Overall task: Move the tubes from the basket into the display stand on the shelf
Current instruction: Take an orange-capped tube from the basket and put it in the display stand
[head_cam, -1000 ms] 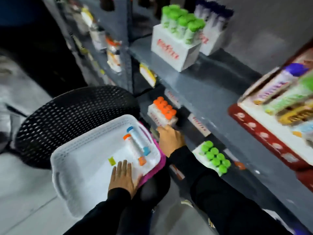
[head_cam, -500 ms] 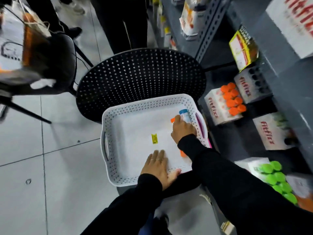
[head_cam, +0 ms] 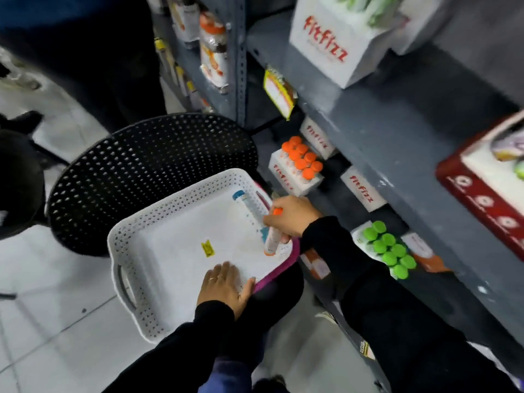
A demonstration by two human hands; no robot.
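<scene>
Hands are working at the white basket [head_cam: 136,282]: right hand [head_cam: 292,215] is gripping one orange-capped tube [head_cam: 272,241], left hand [head_cam: 222,287] is lying flat inside; one blue-capped tube [head_cam: 249,207] is lying there.

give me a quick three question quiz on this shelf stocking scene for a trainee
1. True or false: the right hand holds an orange-capped tube.
2. Which cap colour marks the tube lying in the white basket? A) green B) blue C) purple
3. Where does the left hand rest?

Key
1. True
2. B
3. Flat on the basket's near edge, steadying it.
</scene>
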